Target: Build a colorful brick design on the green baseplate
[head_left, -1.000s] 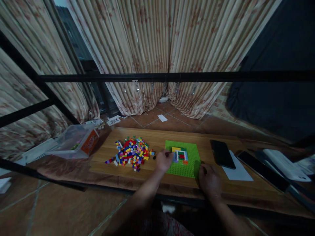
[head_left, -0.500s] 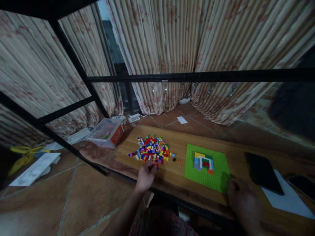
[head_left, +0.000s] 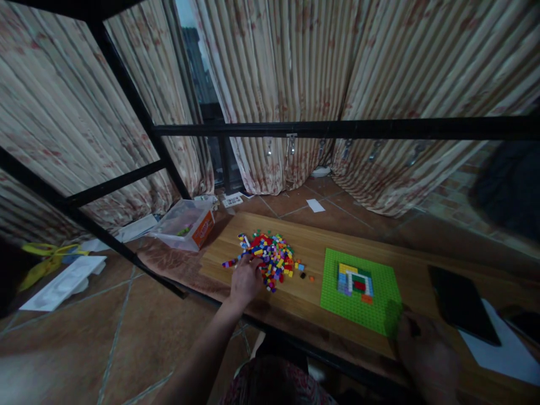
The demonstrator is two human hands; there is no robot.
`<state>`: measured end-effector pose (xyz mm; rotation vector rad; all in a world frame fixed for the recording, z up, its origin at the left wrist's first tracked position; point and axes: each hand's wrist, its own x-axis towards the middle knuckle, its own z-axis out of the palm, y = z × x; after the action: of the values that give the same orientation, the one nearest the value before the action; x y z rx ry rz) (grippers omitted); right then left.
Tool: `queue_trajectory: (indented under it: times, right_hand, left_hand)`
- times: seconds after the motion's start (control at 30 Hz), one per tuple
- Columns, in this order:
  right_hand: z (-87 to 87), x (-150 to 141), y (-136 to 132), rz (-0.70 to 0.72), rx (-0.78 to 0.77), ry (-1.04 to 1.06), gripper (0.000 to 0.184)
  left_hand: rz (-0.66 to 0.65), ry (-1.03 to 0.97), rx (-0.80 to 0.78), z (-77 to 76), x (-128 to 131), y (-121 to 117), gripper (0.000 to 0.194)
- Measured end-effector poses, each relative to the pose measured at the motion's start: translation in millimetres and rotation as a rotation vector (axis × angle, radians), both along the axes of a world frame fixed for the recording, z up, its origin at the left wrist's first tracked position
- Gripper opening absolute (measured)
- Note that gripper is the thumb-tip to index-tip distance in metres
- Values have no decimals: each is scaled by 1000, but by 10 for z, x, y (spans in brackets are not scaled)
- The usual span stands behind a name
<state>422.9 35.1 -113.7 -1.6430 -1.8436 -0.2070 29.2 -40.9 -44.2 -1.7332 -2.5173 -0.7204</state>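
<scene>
My left hand (head_left: 246, 279) reaches over the near left part of a pile of small colourful bricks (head_left: 276, 256). Its fingers are bent and apart, with their tips down among the bricks; I see nothing held. Right of the pile lies a green studded baseplate (head_left: 379, 264). On it stands a low brick build (head_left: 343, 269) with yellow, blue, white, green, red, purple and orange parts, roughly square. My right hand (head_left: 426, 351) is at the baseplate's near right corner, dark and blurred. Its fingers look curled, but whether they grip anything is unclear.
A clear plastic box (head_left: 181, 225) with an orange label stands left of the wooden board (head_left: 306, 230). At the right, a black tablet-like slab (head_left: 462, 304) overlaps a white sheet (head_left: 502, 343), near a dark phone-like object (head_left: 525, 323). A black metal bar (head_left: 261, 130) crosses beyond the board.
My left hand has moved from the pile's near edge up and left over the bricks, its fingers opening from a pinch. My right hand stays by the baseplate corner. The view has shifted slightly.
</scene>
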Motion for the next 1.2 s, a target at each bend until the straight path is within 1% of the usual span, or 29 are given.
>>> queue_trajectory:
  times: [0.07, 0.17, 0.33, 0.43, 0.5, 0.6, 0.67, 0.73, 0.8, 0.87, 0.93, 0.97, 1.03, 1.1, 1.2]
  right_hand:
    - [-3, -2, 0, 18, 6, 10, 27]
    - [0, -9, 4, 34, -4, 29, 27]
    - [28, -38, 6, -6, -36, 30, 28]
    - [47, -58, 5, -12, -42, 56, 27]
    - [60, -68, 5, -8, -32, 75, 27]
    - [79, -79, 9, -5, -39, 83, 27]
    - [87, -83, 12, -7, -54, 77, 28]
    - [90, -86, 15, -16, -58, 72, 28]
    - [90, -91, 15, -28, -50, 76, 28]
    - [90, -98, 14, -30, -51, 81, 28]
    - [94, -104, 12, -34, -57, 85, 27]
    - [97, -107, 12, -37, -59, 87, 27]
    - [105, -109, 14, -35, -64, 91, 26]
    - [115, -110, 18, -21, -69, 96, 25]
    - [128, -112, 19, -12, -83, 114, 24]
  left_hand:
    - [-7, 78, -32, 14, 39, 76, 31]
    - [-13, 144, -41, 9, 33, 155, 26]
    - [-54, 162, -50, -17, -54, 221, 21]
    - [-52, 171, -53, -14, -75, 227, 18]
    - [-41, 174, -22, 4, -74, 223, 17]
    - [-1, 90, 61, 53, -66, 232, 17]
    - [29, -30, 117, 99, -44, 258, 17]
    - [19, -187, 174, 145, 21, 301, 17]
    - [-38, -386, 222, 173, 151, 353, 18]
    - [-121, -610, 235, 165, 354, 409, 20]
    - [-202, -802, 189, 119, 611, 472, 24]
    - [-235, -865, 156, 88, 747, 507, 24]
    - [-299, -934, 101, 26, 1008, 590, 19]
    - [-344, -958, 56, -17, 1228, 691, 15]
    - [-401, -938, 12, -37, 1453, 860, 15]
